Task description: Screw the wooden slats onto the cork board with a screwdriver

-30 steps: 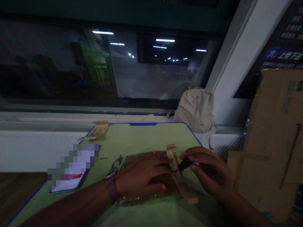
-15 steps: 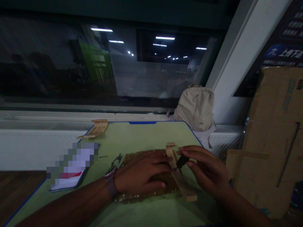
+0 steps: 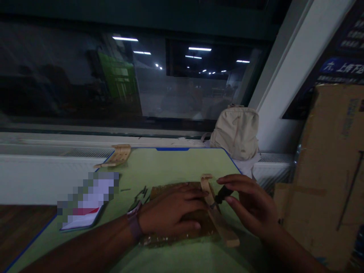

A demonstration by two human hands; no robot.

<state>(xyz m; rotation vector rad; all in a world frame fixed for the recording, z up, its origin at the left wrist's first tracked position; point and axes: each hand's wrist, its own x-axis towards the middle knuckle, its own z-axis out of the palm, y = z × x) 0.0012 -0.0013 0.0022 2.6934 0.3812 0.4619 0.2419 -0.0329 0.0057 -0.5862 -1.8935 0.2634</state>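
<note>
Pale wooden strip [image 3: 220, 220], curled at far end, left hand [image 3: 173, 210] spread flat, right hand [image 3: 253, 203] pinching black handle [image 3: 223, 194]

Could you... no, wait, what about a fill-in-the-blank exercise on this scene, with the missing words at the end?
1. The right grip holds a dark-handled tool at a curved strip made of ____.
2. The left grip lies palm ____ over a brown pad.
3. The green tabletop has a ____ rim.
4. The beige backpack stands by the tabletop's far ____ corner.

Missing words: wood; down; blue; right.
</note>
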